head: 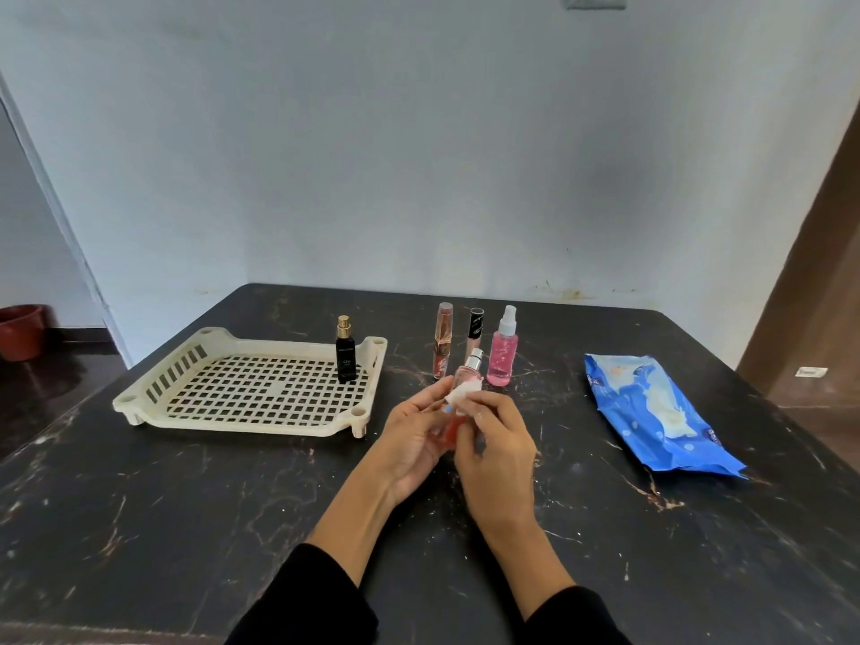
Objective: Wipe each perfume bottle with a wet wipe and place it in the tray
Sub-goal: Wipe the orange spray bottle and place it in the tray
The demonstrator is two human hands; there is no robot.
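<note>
My left hand (414, 435) grips a small pink perfume bottle (467, 372) with a silver cap, held above the black table. My right hand (495, 446) pinches a white wet wipe (460, 394) against the bottle's side. A cream slotted tray (242, 388) lies to the left, with a black gold-capped bottle (346, 351) standing upright in its far right corner. Behind my hands stand three more bottles: a slim copper one (441, 343), a slim black-capped one (474, 330) and a pink spray bottle (502, 349).
A blue pack of wet wipes (661, 412) lies on the right of the dark marble table (186, 505). A wall runs close behind the table. A red pot (21, 330) stands on the floor at far left.
</note>
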